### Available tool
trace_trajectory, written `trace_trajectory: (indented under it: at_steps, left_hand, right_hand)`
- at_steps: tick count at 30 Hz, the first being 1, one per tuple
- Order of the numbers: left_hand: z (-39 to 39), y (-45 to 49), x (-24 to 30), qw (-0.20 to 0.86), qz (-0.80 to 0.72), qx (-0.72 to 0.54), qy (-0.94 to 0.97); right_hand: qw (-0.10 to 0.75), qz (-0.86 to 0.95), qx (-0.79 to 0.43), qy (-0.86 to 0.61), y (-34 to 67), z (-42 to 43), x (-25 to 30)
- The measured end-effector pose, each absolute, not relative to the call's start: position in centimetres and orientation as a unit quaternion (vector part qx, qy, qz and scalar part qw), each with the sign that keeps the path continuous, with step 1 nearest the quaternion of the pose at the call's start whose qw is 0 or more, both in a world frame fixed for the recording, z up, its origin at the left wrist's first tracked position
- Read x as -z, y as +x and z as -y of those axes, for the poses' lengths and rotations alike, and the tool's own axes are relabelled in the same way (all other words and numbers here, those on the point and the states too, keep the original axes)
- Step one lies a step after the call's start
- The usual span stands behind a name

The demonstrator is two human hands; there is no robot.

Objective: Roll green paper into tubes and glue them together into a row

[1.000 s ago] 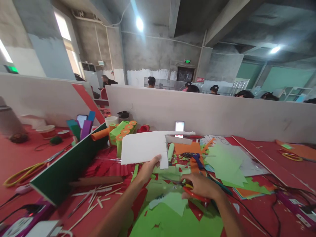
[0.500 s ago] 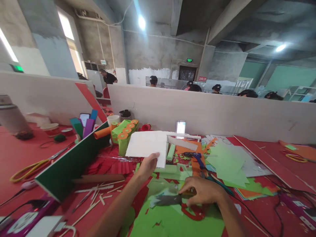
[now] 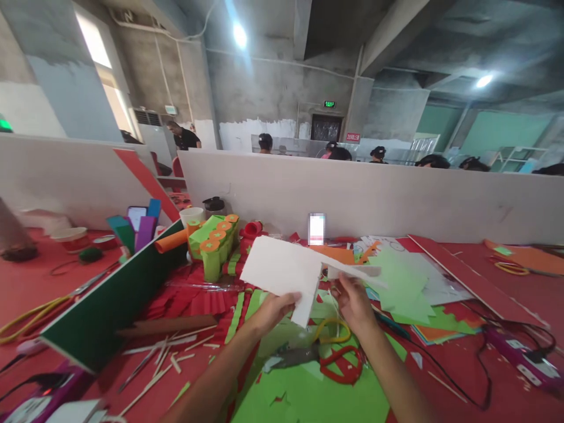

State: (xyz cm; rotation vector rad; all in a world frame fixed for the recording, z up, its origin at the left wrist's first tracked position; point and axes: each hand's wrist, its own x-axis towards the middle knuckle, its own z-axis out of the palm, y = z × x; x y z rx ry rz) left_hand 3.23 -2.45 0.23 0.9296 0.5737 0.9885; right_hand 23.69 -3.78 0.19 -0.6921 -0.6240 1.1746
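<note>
My left hand (image 3: 275,308) pinches the lower edge of a white sheet of paper (image 3: 282,271) and holds it tilted above the red table (image 3: 44,276). My right hand (image 3: 351,298) is raised beside it, its fingers closed on the right part of the same sheet, where a narrow white strip (image 3: 359,271) sticks out to the right. Below both hands the scissors (image 3: 326,352) with red and yellow handles lie free on green paper (image 3: 304,399).
Green and orange paper scraps (image 3: 403,288) cover the table to the right. A green board (image 3: 110,299) stands on edge at the left, with wooden sticks (image 3: 163,358) before it. A green paper model (image 3: 215,238), cups and a phone (image 3: 316,228) stand near the divider wall (image 3: 374,200). Cables (image 3: 506,346) lie at the right.
My right hand has let go of the scissors, left them on the green paper, and come up to the white sheet. The left hand has tilted the sheet and brought it nearer.
</note>
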Motion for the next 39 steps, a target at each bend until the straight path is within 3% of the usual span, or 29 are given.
trace_trajectory:
  at_steps: [4,7,9,13,16,19,24,26,31,39]
  left_hand:
    - [1.5,3.0,-0.4,0.69,-0.277,-0.536,0.4]
    - [1.1,3.0,-0.4,0.657,-0.31,-0.552,0.409]
    - [1.4,3.1,-0.4,0.643,-0.343,-0.517,0.45]
    - [2.5,3.4,-0.8,0.614,-0.349,-0.384,0.594]
    - [2.8,3.4,-1.2,0.608,-0.319,-0.329,0.649]
    - [2.3,3.3,-1.3,0.615,-0.299,-0.329,0.651]
    - [1.8,3.2,-1.2,0.593,-0.263,-0.344,0.679]
    - [1.9,3.2,-1.1,0.583,-0.261,-0.34,0.69]
    - [2.2,3.3,-1.1,0.525,-0.277,-0.323,0.737]
    - [1.3,1.9,-0.5,0.157,-0.378,-0.272,0.871]
  right_hand:
    - [0.8,0.168,-0.491,-0.302,26.2,3.3,-0.8]
    - [0.785,0.211,-0.511,-0.28,27.1,3.9,-1.7]
    - [0.723,0.316,-0.531,-0.308,26.7,4.7,-2.0]
    - [0.524,0.515,-0.564,-0.377,24.6,5.9,-1.4]
    - [0.471,0.564,-0.556,-0.389,23.4,6.0,-0.7]
    - [0.522,0.538,-0.534,-0.392,23.5,5.2,-0.4]
    - [0.732,0.36,-0.409,-0.409,27.0,3.4,-0.6]
    - [0.78,0.299,-0.376,-0.401,28.8,2.9,-0.7]
    - [0.779,0.251,-0.406,-0.406,30.2,2.5,-0.1]
    - [0.647,0.418,-0.421,-0.479,27.0,3.0,0.3]
